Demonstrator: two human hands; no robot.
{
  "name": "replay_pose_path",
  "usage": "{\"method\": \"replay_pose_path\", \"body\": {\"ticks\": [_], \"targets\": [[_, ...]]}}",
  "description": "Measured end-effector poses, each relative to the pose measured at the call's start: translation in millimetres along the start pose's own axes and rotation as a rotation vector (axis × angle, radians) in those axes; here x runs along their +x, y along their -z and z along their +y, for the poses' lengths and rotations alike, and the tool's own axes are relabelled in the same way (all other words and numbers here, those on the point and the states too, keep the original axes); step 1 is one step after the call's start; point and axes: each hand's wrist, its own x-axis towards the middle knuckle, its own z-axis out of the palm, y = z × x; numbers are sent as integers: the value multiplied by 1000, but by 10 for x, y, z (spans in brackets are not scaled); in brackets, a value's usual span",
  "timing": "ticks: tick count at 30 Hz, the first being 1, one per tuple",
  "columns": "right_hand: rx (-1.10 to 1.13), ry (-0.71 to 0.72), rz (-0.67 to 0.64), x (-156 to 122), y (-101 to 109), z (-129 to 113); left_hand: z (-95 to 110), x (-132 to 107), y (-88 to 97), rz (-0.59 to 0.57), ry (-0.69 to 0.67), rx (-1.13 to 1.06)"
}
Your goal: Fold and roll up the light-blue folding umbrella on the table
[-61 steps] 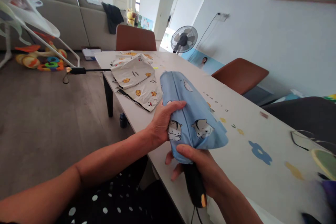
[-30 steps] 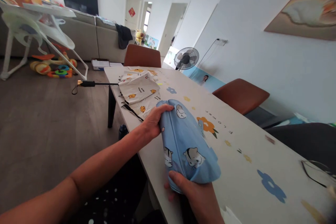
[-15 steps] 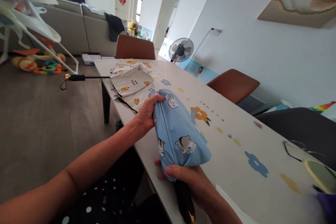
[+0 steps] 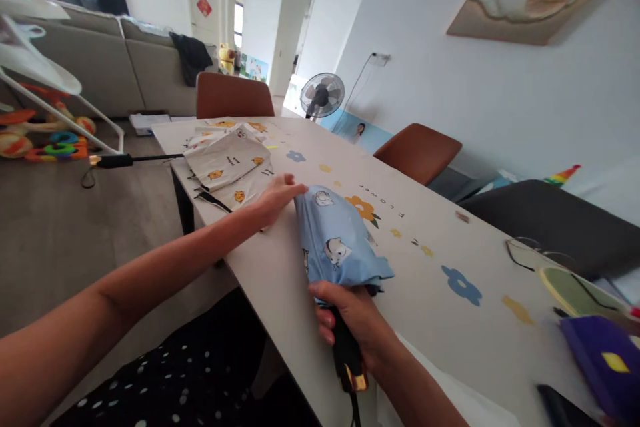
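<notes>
A blue folding umbrella point(image 4: 345, 233) with cartoon cats on its loosely gathered cloth lies slanted over the table. My right hand point(image 4: 350, 320) is wrapped round its black handle, just below the cloth; a gold tip and a dark strap show at the handle's lower end. With thumb and fingers my left hand point(image 4: 283, 197) pinches the cloth at the far top edge. Left of that hand, a cream umbrella point(image 4: 230, 163) with orange cartoon prints rests half-folded on the table, its shaft and black handle sticking out past the edge.
The white table point(image 4: 270, 280) bears flower prints. Eyeglasses point(image 4: 530, 253), a purple item point(image 4: 600, 360) and a black phone-like object point(image 4: 565, 407) are at the right. Brown chairs point(image 4: 235, 95), a dark chair point(image 4: 550, 220) and a fan point(image 4: 323, 95) stand around the table.
My left hand has shifted from gripping the side of the blue cloth to pinching its far top edge. The cloth hangs looser near my right hand, and the view has turned slightly right.
</notes>
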Motion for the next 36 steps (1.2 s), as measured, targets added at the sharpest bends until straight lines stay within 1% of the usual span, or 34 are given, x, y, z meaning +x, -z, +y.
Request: {"method": "replay_pose_path", "body": {"ticks": [1,2,3,4,6,7,8,9,10,11,13,14,15,17,19,22,24,25,27,29,30,32,34,36], "targets": [[-5,-20,12,7,8,-14,45,38,-22,40,-123,137],[-7,-50,12,11,14,-28,101,65,-66,23,-233,257],[-9,-79,4,12,18,-41,164,80,-134,-57,-323,364],[-15,-99,-7,9,19,-54,226,82,-224,-201,-399,453],[-32,-112,-31,-2,19,-75,327,57,-458,-569,-501,616],[-40,-109,-39,-10,17,-84,359,37,-588,-743,-528,692],[-44,-96,-45,-19,16,-91,376,17,-718,-889,-532,771],[-43,-85,-51,-28,15,-97,380,0,-841,-1003,-517,847],[-37,-72,-52,-37,14,-103,372,-12,-954,-1094,-485,918],[-30,-58,-53,-45,14,-108,356,-18,-1051,-1160,-445,978],[-28,-45,-61,-55,18,-116,313,-13,-1191,-1242,-361,1042],[-31,-52,-66,-56,22,-117,295,-3,-1233,-1255,-326,1039],[-28,-56,-70,-54,28,-116,283,10,-1258,-1239,-303,1011],[1,-47,-88,-41,43,-111,290,40,-1258,-1147,-276,913],[53,-37,-99,-22,60,-104,353,66,-1201,-1030,-261,761],[117,-89,-94,2,79,-108,557,53,-1013,-887,-215,471],[155,-119,-95,7,88,-123,732,-19,-822,-812,-220,342],[174,-119,-104,6,92,-132,815,-76,-707,-784,-268,350],[200,-113,-117,4,104,-147,937,-217,-449,-717,-471,487],[215,-117,-125,5,121,-154,970,-369,-166,-628,-634,606],[225,-119,-132,8,131,-153,950,-441,-22,-585,-681,649],[252,-115,-151,16,148,-147,846,-566,250,-529,-742,712],[285,-96,-177,22,158,-142,690,-667,483,-539,-791,786],[295,-98,-180,18,156,-146,524,-752,658,-555,-862,840]]}}
